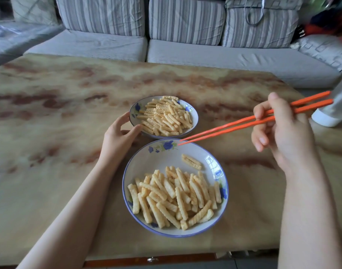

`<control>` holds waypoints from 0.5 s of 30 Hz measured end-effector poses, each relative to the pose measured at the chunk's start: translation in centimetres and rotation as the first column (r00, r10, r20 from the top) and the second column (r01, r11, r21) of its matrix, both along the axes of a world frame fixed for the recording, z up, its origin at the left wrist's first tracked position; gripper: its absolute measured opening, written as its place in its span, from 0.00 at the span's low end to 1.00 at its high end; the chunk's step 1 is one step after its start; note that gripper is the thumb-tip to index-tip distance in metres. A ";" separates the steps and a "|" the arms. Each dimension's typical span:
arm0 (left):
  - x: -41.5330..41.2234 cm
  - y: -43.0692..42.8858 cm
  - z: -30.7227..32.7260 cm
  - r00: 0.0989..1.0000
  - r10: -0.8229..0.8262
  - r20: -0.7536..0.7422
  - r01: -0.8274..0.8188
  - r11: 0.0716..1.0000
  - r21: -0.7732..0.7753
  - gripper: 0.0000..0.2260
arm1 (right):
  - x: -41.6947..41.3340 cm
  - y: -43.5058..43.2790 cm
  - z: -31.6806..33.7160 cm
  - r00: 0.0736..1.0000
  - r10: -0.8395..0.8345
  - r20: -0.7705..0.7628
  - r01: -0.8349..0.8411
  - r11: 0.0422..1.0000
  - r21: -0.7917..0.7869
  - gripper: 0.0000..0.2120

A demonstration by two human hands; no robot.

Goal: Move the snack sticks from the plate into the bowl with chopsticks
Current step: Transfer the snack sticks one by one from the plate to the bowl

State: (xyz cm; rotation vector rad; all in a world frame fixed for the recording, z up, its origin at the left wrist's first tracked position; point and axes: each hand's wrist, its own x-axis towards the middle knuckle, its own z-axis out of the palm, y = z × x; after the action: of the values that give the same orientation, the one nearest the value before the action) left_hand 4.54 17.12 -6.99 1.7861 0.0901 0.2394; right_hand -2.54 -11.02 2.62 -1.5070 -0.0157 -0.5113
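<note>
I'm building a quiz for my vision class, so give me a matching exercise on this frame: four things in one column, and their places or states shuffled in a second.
Column A
1. left hand
2. right hand
3. chopsticks
4. two stray snack sticks

Column B
a. lie on the plate, apart from the pile
b. grips the bowl at its rim
c. orange, tips empty at the plate's far rim
d. holds the chopsticks

Pairs: 1-b; 2-d; 3-c; 4-a
</note>
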 end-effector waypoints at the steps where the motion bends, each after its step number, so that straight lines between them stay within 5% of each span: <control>1: 0.0 0.0 -0.1 1.000 -0.001 -0.002 0.001 1.000 -0.003 0.20 | -0.3 -0.4 0.2 1.000 0.007 -0.012 -0.007 0.999 -0.036 0.25; 15: 0.1 0.0 -0.2 1.000 0.002 0.008 -0.003 1.000 0.011 0.20 | -0.5 -0.8 0.0 0.991 -0.010 -0.130 -0.009 0.990 -0.143 0.23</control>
State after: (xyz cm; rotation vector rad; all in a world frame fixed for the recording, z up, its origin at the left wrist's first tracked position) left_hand 4.62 17.10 -7.16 1.7957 0.0853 0.2493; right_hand -3.09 -11.78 2.60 -1.6788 0.0514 -0.4183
